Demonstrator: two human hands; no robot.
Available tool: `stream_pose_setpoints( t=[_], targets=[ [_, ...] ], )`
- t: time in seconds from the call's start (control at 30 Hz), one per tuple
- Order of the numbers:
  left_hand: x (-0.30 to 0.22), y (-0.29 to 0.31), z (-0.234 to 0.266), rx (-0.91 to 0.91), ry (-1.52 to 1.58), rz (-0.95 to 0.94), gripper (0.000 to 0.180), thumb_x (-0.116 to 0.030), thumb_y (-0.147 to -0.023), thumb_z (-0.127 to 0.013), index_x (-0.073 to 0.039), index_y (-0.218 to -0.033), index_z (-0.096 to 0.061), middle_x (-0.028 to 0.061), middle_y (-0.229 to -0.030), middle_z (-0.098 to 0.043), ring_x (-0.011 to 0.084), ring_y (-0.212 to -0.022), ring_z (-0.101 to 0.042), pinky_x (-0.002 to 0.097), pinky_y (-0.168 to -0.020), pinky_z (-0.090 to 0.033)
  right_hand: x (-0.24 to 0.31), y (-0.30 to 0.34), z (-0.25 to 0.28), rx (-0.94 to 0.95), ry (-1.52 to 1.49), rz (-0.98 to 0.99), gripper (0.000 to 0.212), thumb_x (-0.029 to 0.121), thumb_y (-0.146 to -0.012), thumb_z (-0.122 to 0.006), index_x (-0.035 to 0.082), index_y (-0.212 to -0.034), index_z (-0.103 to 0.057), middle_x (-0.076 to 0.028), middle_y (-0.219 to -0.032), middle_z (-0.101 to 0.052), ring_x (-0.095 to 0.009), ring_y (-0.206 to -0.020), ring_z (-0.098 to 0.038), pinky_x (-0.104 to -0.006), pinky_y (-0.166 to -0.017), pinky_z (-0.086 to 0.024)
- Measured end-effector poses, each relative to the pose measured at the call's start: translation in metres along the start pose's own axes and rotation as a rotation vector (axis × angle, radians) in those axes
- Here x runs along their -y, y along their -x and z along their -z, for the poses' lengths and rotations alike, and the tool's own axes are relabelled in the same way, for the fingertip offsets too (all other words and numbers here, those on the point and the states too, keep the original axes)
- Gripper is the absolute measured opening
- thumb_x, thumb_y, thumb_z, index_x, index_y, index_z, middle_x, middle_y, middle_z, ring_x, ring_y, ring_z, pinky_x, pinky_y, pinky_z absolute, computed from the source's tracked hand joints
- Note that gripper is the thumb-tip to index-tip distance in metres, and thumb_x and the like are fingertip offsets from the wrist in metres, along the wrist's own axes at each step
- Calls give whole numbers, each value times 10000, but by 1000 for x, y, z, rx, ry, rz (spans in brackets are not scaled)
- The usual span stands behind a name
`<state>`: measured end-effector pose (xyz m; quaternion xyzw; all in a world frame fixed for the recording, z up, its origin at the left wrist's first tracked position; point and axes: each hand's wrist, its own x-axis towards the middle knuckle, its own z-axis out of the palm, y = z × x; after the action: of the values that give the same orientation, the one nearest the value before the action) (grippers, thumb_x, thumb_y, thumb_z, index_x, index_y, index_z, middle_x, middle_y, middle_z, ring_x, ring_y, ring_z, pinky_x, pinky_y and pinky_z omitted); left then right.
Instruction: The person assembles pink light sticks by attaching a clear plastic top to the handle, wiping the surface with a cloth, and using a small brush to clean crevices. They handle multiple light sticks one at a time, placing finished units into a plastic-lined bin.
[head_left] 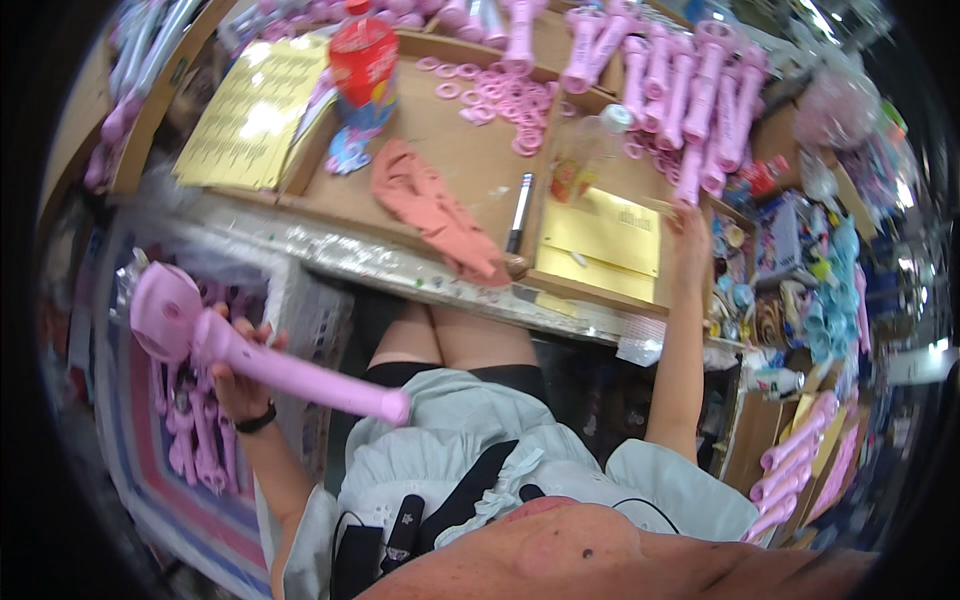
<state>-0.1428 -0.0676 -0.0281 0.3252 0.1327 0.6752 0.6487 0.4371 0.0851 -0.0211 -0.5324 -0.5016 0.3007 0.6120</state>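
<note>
A long pink plastic wand-like toy (300, 372) with a thick rounded head lies across my left hand (240, 385), whose fingers are wrapped round it below the head. It is held tilted, over the crate at my left and partly in front of my lap. My right hand (688, 243) reaches forward to the right side of the bench. Its fingers close on the lower end of a pink plastic handle (688, 178) that sticks out of a pile of similar parts. The fingertips are small and blurred there.
Cardboard trays on the bench hold pink rings (500, 100), a salmon cloth (430, 205), a marker (520, 212), yellow paper sheets (600, 245), a clear bottle (595, 150) and a red-labelled bottle (363, 70). A lined crate (225, 525) with pink parts stands at left; small toys crowd the right.
</note>
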Motion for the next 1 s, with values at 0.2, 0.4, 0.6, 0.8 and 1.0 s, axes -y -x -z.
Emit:
stream_pose_setpoints(
  t=[0.2,0.4,0.6,0.8,1.0],
  targets=[
    [35,-26,-40,-230,123,-325,629,-137,-860,-640,-173,-1396,-312,127,-1247,-480,354,-1254,-397,595,-1061,-242,72,82,-81,-88,242,505,129,-33,-836,-609,-3,-957,-572,-92,-915,-591,-164,-872,-555,-267,-809,-447],
    [92,-44,-99,-317,173,-200,568,30,-912,-432,-230,-1396,-286,123,-1286,-489,331,-1286,-387,570,-1047,-308,101,152,-177,89,-619,-129,111,-29,-852,-605,18,-928,-539,-57,-821,-577,-63,-609,-510,-178,-512,-380],
    [116,-38,-118,-277,92,-121,563,68,-900,-440,-189,-1384,-309,107,-1333,-462,347,-1305,-365,577,-1067,-293,108,156,-203,134,-633,-140,93,20,-869,-617,15,-913,-536,-61,-751,-601,-61,-510,-493,-184,-436,-373],
    [128,-37,-117,-241,44,-129,539,-13,-898,-541,-179,-1360,-320,99,-1326,-466,329,-1286,-394,558,-1041,-353,109,147,-202,73,-586,-106,103,20,-865,-624,14,-883,-522,-72,-749,-606,-48,-484,-468,-172,-438,-377],
    [133,-37,-127,-344,88,-142,514,2,-869,-585,-151,-1291,-336,92,-1295,-461,309,-1265,-421,517,-1006,-419,109,159,-214,56,-496,-21,83,39,-882,-600,13,-906,-525,-100,-760,-619,-55,-494,-464,-176,-434,-377]
  ],
)
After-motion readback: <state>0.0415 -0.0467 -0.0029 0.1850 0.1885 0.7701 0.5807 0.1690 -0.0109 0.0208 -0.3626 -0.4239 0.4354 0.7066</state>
